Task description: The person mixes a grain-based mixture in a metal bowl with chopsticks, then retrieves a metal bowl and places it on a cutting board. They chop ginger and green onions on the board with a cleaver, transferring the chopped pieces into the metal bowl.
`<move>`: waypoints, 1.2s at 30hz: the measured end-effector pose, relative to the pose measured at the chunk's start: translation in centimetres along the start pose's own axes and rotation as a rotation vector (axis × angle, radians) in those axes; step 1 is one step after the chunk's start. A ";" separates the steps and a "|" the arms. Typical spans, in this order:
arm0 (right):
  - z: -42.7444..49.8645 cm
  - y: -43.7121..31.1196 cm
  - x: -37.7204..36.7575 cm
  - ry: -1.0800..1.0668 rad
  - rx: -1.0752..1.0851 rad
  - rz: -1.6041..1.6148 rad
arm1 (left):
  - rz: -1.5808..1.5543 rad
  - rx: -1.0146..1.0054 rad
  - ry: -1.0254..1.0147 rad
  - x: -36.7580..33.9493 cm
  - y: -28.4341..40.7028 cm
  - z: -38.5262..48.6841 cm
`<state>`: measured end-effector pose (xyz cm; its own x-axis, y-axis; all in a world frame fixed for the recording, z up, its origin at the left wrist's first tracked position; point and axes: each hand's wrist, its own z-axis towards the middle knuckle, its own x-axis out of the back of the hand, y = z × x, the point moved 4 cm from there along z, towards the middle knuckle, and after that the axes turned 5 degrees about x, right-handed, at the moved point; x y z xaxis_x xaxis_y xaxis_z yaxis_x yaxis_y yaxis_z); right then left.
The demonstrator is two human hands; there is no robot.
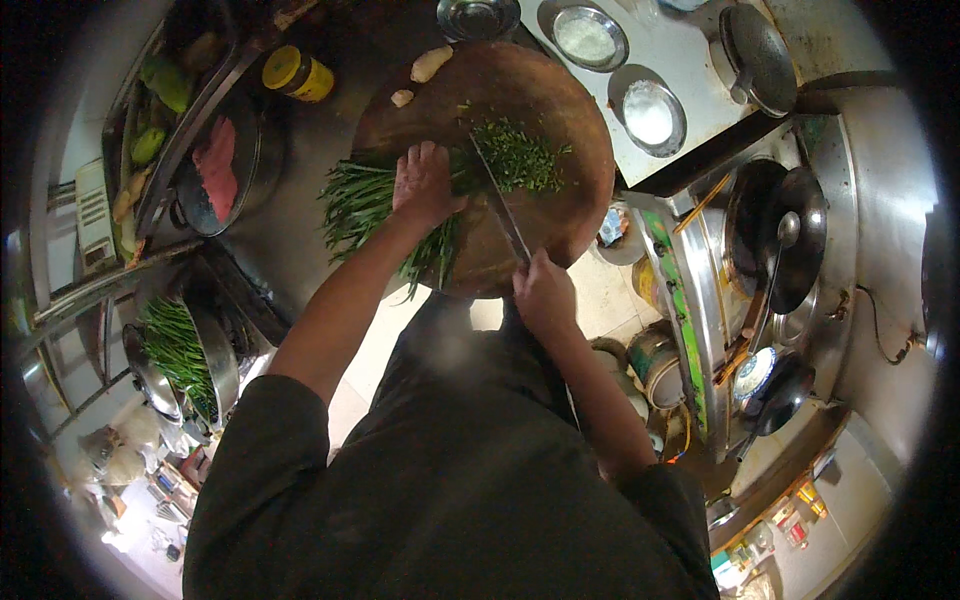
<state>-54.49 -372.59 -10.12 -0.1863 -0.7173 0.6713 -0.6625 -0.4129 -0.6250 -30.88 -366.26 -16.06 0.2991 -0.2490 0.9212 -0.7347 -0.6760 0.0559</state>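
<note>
On a round wooden chopping block point(540, 90), my left hand point(426, 184) presses down on a thick bunch of long green chives point(360, 199). The stalks hang past the block's left and near edges. My right hand point(545, 291) grips a kitchen knife point(504, 214), whose blade points away from me beside the cut end of the bunch. A heap of finely chopped greens point(517, 157) lies just right of the blade. Toward the block's far side rest a piece of ginger root point(432, 64) and a smaller pale piece point(403, 97).
Left of the block stand a jar with a yellow lid point(298, 73) and a pan point(251, 176) holding pink meat point(217, 169). Metal bowls of white granules point(585, 37) and white powder point(649, 112) sit at upper right. A wok point(802, 262) with a ladle is farther right.
</note>
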 end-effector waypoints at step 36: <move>6.2 -1.0 -1.5 0.054 0.155 -0.035 | 0.110 -0.082 -0.131 1.1 -0.8 -1.5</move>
<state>-49.08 -374.64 -12.97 -0.2068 -0.6715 0.7116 -0.5499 -0.5218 -0.6522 -30.92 -364.95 -14.52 0.2868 -0.4100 0.8659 -0.8128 -0.5825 -0.0066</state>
